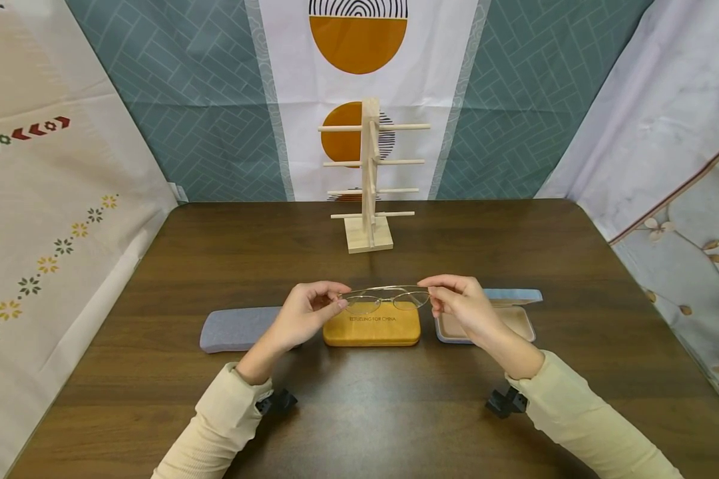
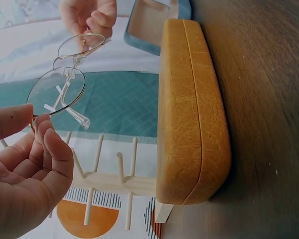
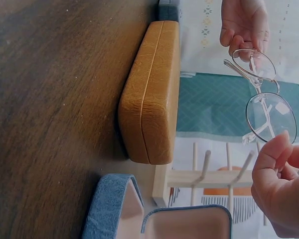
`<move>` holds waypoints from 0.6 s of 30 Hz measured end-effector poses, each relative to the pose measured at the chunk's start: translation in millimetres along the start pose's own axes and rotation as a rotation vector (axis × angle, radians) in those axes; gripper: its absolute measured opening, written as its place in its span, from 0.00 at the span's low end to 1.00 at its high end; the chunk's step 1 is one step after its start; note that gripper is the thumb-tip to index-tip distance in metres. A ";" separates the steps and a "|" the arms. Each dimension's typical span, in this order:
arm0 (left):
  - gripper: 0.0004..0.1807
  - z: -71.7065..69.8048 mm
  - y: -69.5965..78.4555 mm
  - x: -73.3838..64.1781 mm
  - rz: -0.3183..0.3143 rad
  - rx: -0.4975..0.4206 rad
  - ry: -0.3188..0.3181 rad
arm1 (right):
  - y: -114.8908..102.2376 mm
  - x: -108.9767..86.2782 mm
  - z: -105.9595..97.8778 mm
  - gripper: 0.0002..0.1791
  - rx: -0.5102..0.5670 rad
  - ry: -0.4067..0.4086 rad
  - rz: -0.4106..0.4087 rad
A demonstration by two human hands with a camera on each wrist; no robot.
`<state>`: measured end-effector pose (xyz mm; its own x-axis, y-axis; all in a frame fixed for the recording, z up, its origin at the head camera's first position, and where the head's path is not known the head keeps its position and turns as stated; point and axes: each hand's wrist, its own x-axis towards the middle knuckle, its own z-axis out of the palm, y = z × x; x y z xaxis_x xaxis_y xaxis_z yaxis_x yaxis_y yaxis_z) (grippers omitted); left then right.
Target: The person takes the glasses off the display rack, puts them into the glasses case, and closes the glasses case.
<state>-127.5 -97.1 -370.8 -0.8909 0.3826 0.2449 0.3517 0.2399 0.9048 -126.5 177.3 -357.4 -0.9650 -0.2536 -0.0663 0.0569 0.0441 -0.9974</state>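
A pair of thin gold-rimmed glasses [image 1: 386,301] is held level between both hands, over the yellow glasses case [image 1: 371,331]. My left hand [image 1: 304,314] pinches one end of the frame between thumb and fingers. The other end is pinched by my right hand [image 1: 464,310]. In the left wrist view the clear-tipped temples of the glasses [image 2: 78,117] lie folded behind the lenses. The yellow case is closed and stands on the table. To its right lies an open blue case [image 1: 518,322] with a beige lining, partly hidden by my right hand.
A closed grey-blue glasses case [image 1: 236,329] lies at the left, partly behind my left hand. Farther back stands a wooden rack [image 1: 369,166] with several pegs. The dark wooden table [image 1: 371,406] meets hanging patterned cloths at the back and sides.
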 end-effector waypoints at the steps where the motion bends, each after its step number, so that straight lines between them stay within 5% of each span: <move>1: 0.10 0.3 -0.6 0.1 0.003 0.005 -0.001 | 0.2 -0.4 -0.3 0.15 -0.005 -0.002 -0.001; 18: 0.07 6.9 -1.0 1.5 0.002 0.039 0.015 | 4.5 -9.7 -15.6 0.16 -0.247 -0.072 -0.050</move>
<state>-127.3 -90.6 -373.7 -0.8944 0.3695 0.2519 0.3638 0.2736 0.8904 -120.8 195.0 -360.9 -0.9438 -0.3292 -0.0280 -0.0628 0.2620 -0.9630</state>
